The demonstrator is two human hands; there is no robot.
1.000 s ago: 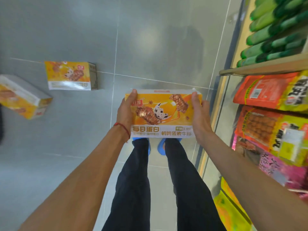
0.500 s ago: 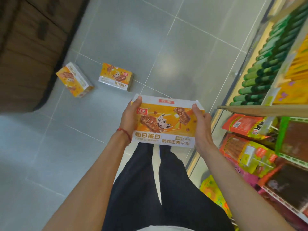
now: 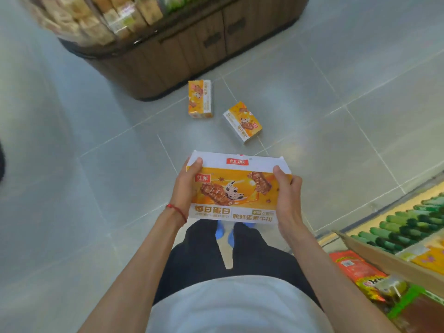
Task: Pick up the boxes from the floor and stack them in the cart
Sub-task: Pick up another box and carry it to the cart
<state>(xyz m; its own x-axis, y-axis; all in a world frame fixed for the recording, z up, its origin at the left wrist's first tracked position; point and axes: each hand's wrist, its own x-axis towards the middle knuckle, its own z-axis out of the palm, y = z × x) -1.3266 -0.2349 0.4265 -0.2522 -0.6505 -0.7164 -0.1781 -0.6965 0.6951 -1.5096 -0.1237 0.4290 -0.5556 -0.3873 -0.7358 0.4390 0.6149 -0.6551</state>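
Note:
An orange and white snack box (image 3: 236, 191) is held up in front of me, above my legs. My left hand (image 3: 186, 186) grips its left end, thumb on the top edge. My right hand (image 3: 287, 198) grips its right end the same way. Two more boxes of the same kind are on the grey tiled floor farther ahead: one box (image 3: 200, 99) stands on its end near the wooden stand, the other box (image 3: 242, 122) lies slanted to its right. No cart is in view.
A dark wooden display stand (image 3: 182, 44) with packaged goods fills the top of the view. A shelf (image 3: 396, 258) with green bottles and snack packets runs along the lower right. Grey tiled floor (image 3: 96, 176) spreads to the left.
The view has swung to the left: the wooden stand and the two floor boxes now lie straight ahead, and the shelf has slid to the lower right. Both hands keep hold of the box.

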